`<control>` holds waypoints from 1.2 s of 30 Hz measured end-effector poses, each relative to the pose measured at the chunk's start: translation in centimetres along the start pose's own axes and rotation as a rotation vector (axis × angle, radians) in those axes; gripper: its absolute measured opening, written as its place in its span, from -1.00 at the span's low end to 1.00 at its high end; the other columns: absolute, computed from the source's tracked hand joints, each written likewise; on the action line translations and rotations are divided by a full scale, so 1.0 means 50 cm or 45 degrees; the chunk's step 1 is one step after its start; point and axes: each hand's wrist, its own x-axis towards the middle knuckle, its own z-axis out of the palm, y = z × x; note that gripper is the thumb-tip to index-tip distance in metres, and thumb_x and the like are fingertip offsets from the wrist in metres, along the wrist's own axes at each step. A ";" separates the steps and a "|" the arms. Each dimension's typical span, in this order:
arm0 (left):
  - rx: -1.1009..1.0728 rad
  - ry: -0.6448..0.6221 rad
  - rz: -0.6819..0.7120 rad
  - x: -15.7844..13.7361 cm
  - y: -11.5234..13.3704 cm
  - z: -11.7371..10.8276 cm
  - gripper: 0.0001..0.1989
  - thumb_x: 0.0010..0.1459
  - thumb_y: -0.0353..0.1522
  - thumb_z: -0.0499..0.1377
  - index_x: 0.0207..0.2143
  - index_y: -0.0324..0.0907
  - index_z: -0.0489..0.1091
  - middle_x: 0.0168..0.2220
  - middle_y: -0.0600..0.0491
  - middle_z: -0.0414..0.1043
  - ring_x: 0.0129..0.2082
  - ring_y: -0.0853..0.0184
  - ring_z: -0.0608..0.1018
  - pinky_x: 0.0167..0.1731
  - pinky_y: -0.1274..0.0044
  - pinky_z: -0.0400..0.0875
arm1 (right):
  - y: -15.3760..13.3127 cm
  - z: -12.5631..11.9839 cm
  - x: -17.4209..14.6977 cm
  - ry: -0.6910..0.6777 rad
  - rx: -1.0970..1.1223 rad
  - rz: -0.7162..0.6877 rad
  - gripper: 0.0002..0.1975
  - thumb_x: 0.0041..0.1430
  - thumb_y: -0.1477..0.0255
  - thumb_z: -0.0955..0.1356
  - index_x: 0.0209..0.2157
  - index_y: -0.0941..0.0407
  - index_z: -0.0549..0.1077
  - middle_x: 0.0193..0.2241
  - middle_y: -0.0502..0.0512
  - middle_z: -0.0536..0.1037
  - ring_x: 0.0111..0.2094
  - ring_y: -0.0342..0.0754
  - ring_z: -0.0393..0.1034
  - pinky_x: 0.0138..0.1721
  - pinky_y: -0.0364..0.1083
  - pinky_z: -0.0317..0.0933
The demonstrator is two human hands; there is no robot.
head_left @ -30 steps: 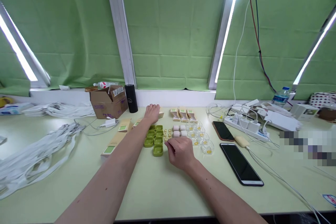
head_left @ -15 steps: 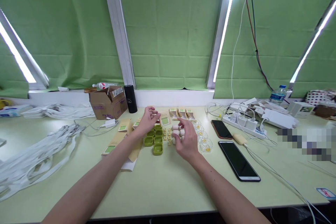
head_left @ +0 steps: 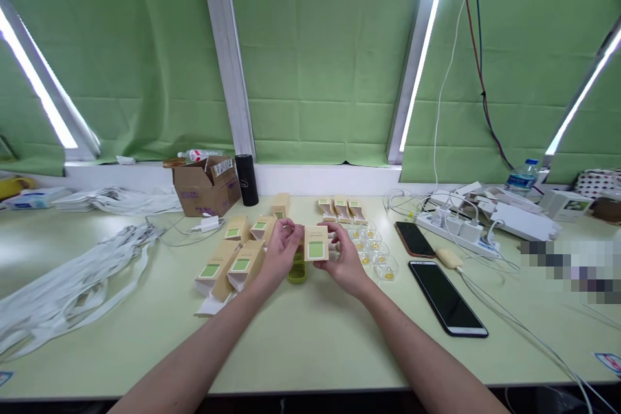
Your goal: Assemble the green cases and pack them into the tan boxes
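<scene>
A small tan cardboard box with a green square on its front is held up over the table. My right hand grips its right side between thumb and fingers. At the box's left edge, my left hand is closed in a pinch; its exact hold is partly hidden. Below and behind the hands, a green square container shows; others are mostly covered. Several similar tan boxes with end flaps lie left of my left hand. To the right of my right hand are clear plastic cups with yellow centres.
Three open tan boxes lie at the back. Two phones, a power strip and cables occupy the right side. On the left are white straps, a brown carton and a black cylinder.
The small box has been lifted from the table and brought nearer, gripped in my right hand. My hands have come closer together, with the left at the box's edge. The view has shifted slightly.
</scene>
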 end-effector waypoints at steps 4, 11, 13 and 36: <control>0.044 -0.028 0.129 -0.020 0.007 -0.007 -0.50 0.27 0.10 0.24 -0.03 -0.04 0.25 0.07 -0.05 0.42 -0.04 0.25 0.55 -0.09 0.40 0.57 | 0.000 0.000 0.002 -0.041 0.070 -0.024 -0.29 -0.07 0.52 0.49 0.16 -0.04 0.35 0.12 0.13 0.53 0.08 0.13 0.42 0.05 0.10 0.32; 0.157 -0.099 0.290 -0.038 -0.007 -0.014 -0.54 0.30 0.00 0.25 0.07 -0.06 0.30 0.06 -0.09 0.38 0.04 0.17 0.49 0.02 0.35 0.48 | 0.010 0.005 -0.002 -0.053 0.112 -0.078 -0.31 -0.04 0.49 0.48 0.16 -0.03 0.31 0.09 0.13 0.53 0.08 0.13 0.45 0.04 0.09 0.34; 0.167 -0.100 0.286 -0.038 -0.015 -0.015 -0.56 0.32 -0.04 0.26 0.08 -0.05 0.29 0.05 -0.07 0.37 0.03 0.17 0.49 0.03 0.34 0.47 | 0.012 0.006 -0.003 -0.049 0.133 -0.085 -0.30 -0.04 0.49 0.48 0.17 -0.04 0.30 0.10 0.13 0.52 0.08 0.13 0.45 0.05 0.09 0.36; 0.433 -0.064 0.354 -0.045 -0.010 -0.009 -0.70 0.35 -0.21 0.22 0.09 -0.07 0.42 0.06 -0.11 0.47 -0.01 0.14 0.55 0.00 0.31 0.49 | -0.016 0.003 -0.014 0.159 -0.390 -0.496 -0.23 0.23 0.41 0.48 0.38 -0.06 0.12 0.18 0.29 0.42 0.19 0.27 0.35 0.17 0.29 0.37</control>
